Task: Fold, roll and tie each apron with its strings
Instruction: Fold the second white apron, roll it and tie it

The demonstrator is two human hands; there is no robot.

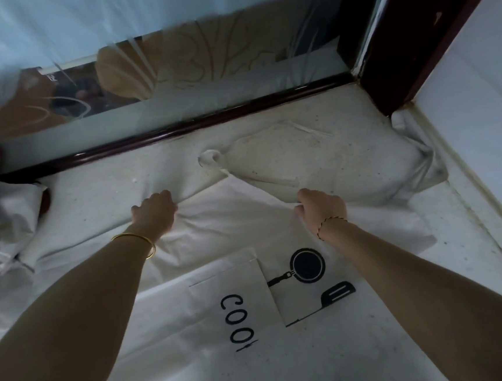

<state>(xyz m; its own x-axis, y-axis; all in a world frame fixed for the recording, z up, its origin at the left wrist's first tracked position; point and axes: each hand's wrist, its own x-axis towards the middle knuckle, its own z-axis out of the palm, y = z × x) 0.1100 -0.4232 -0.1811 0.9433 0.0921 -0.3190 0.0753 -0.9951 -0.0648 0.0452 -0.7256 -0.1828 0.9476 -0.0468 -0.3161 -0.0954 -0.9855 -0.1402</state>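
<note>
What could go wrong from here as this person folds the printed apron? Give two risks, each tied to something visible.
1. The apron bunches into wrinkles between the left hand and right hand, which both grip its far edge; folding now would likely trap creases and make a lumpy roll.
2. The string loop lies beyond that edge, pale against the white cover; it could get buried in the fold, leaving nothing to tie with.
</note>
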